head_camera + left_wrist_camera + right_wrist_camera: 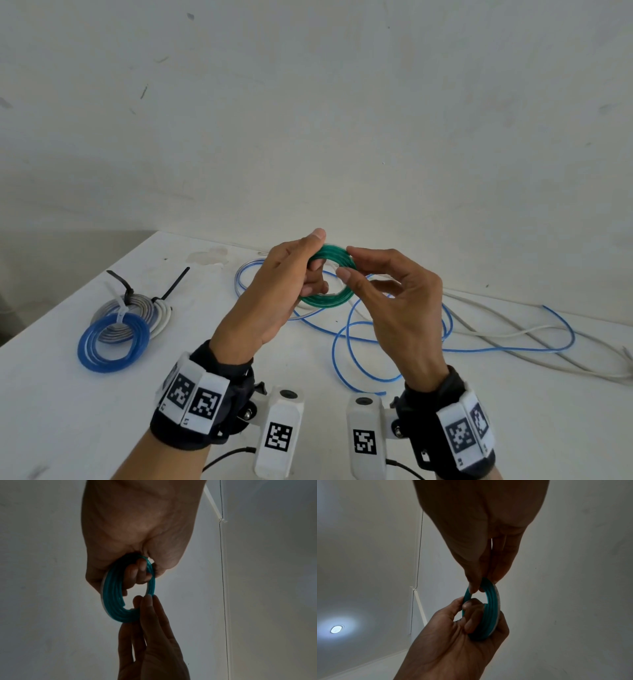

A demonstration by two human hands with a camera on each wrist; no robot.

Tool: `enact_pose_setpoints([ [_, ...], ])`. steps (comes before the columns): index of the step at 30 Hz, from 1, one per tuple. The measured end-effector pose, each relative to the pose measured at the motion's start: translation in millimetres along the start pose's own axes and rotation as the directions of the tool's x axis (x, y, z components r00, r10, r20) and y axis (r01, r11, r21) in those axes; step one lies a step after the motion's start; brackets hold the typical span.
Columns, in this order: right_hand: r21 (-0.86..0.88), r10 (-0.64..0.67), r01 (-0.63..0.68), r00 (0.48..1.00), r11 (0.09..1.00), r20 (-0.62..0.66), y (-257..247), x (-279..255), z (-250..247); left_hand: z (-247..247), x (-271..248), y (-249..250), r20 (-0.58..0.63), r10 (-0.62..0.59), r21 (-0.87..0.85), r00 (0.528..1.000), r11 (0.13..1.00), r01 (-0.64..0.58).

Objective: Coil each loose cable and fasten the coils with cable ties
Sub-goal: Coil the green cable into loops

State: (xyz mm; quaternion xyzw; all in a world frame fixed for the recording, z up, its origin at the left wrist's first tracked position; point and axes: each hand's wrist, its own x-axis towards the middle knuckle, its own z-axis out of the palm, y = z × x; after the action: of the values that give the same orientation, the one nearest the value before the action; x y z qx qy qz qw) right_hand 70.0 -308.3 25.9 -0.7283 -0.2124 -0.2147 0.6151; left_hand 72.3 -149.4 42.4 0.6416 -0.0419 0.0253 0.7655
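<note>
Above the tabletop (pixel 445 428), the left hand (pixel 274 294) grips the green coil (pixel 337 298) while the right hand (pixel 394 301) pinches its rim; best keep turns flat and tight before tying.

glossy translucent plastic green coil (pixel 328 277), matt white table (pixel 102 411), plastic ties (pixel 123 286)

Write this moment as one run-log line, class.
left hand: grips green coil | right hand: pinches its rim | coil: untied, held above table | tied coils: on table
</note>
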Motion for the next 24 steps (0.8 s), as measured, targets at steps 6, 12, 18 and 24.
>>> enact_pose_setpoints([
  [6,0.013,-0.009,0.008,0.999,1.0,0.033,2,1,-4,-4,0,1,0.059,-0.017,0.066,0.998,0.998,0.013],
  [12,-0.047,-0.046,0.052,0.992,0.998,0.122,3,-2,-6,-10,-2,4,0.135,-0.137,0.179,0.981,0.977,0.112],
  [18,-0.065,-0.034,0.041,0.994,0.997,0.107,1,-7,-15,3,-5,5,0.162,-0.141,0.166,0.977,0.979,0.114],
  [24,-0.117,0.072,-0.069,0.997,0.991,0.028,4,-27,-44,38,-10,-4,0.231,-0.217,0.172,0.948,0.968,0.18],
])
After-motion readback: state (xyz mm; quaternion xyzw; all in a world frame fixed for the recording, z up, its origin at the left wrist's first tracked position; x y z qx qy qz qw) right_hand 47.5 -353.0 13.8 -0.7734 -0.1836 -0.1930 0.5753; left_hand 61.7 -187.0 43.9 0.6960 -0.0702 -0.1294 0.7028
